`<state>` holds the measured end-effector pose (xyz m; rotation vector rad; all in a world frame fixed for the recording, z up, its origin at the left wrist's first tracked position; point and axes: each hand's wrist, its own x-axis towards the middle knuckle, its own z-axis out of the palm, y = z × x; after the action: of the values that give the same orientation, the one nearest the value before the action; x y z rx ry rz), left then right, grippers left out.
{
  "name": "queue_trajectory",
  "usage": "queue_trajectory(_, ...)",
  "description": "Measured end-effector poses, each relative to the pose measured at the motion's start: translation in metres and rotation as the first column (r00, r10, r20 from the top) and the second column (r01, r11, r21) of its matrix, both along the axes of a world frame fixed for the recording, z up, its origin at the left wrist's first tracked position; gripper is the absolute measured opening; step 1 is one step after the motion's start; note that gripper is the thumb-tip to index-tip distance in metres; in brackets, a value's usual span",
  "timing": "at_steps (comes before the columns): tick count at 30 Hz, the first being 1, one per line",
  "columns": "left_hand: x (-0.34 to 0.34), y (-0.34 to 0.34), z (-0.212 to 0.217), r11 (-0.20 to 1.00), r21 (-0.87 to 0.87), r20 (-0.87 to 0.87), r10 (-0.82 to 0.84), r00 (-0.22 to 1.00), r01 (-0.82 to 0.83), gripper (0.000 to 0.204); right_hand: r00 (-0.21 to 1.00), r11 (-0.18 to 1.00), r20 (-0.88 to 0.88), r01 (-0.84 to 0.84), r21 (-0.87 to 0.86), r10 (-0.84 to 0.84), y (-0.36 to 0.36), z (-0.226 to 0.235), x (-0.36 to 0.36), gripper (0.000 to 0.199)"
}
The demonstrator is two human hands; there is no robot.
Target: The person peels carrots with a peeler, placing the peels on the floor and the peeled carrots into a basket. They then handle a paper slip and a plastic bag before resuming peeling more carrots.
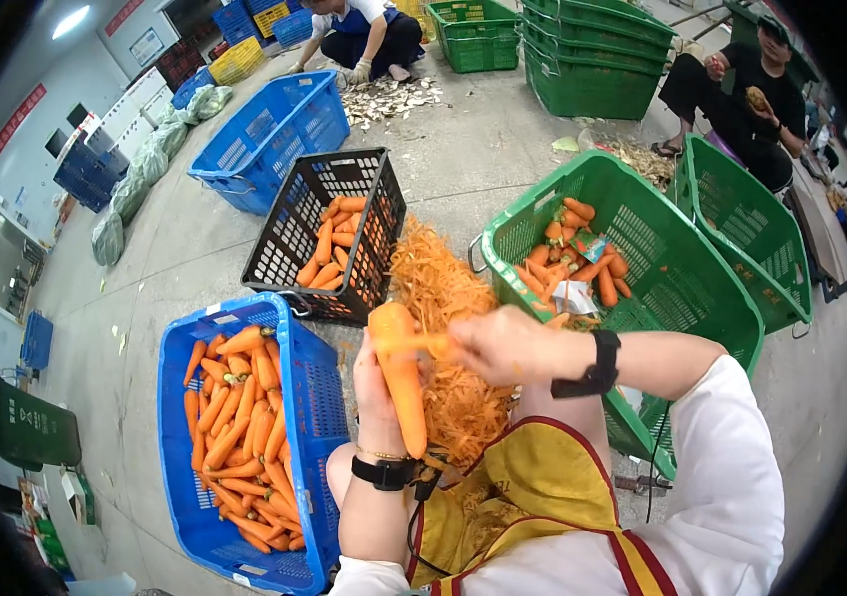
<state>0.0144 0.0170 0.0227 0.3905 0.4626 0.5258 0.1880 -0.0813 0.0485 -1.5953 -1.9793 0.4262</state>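
Observation:
My left hand (pixel 372 387) is closed around a large orange carrot (pixel 403 392), its thick end up and its tip slanting down over my wrist. In my right hand (pixel 511 346) is an orange-handled peeler (pixel 431 344), blurred, lying across the upper part of the carrot. Its blade cannot be made out. Below and beyond both hands rises a heap of orange carrot peelings (pixel 463 412). More scraps lie on my yellow apron (pixel 542 472).
A blue crate (pixel 318 397) full of carrots stands at my left. Beyond it, a black crate (pixel 376 228) holds fewer carrots. At the right, a green crate (pixel 677 268) contains carrots and crumpled wrappers. Two people (pixel 369 40) sit or crouch farther off among stacked crates (pixel 592 60).

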Motion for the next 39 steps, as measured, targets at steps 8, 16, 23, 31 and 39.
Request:
queue_trajectory(8, 0.009, -0.006, 0.011, 0.996, -0.073, -0.023, -0.046, 0.999, 0.044, 0.055, 0.983, 0.98, 0.048, 0.173, 0.101, -0.178, 0.004, 0.009, 0.004, 0.021)
queue_trajectory(16, 0.009, -0.005, 0.001, 0.996, -0.026, -0.068, 0.082, 0.994, -0.084, 0.049, 0.997, 0.998, 0.066, 0.04, 0.049, -0.043, -0.005, -0.008, 0.002, 0.021)
queue_trajectory(23, -0.001, 0.005, -0.003, 0.995, -0.092, 0.075, -0.04, 0.996, 0.047, 0.06, 0.939, 0.933, -0.01, -0.341, -0.113, 0.343, -0.013, 0.009, -0.003, 0.022)
queue_trajectory(31, 0.005, -0.003, -0.001, 0.998, -0.068, 0.057, 0.008, 0.998, -0.004, 0.05, 0.97, 0.969, 0.036, 0.24, 0.059, -0.242, 0.01, 0.028, 0.006, 0.021)
queue_trajectory(39, 0.009, -0.007, 0.006, 0.998, -0.044, 0.064, -0.037, 0.997, 0.04, 0.048, 0.972, 0.976, 0.129, 0.179, 0.128, -0.195, 0.018, 0.0, 0.017, 0.021)
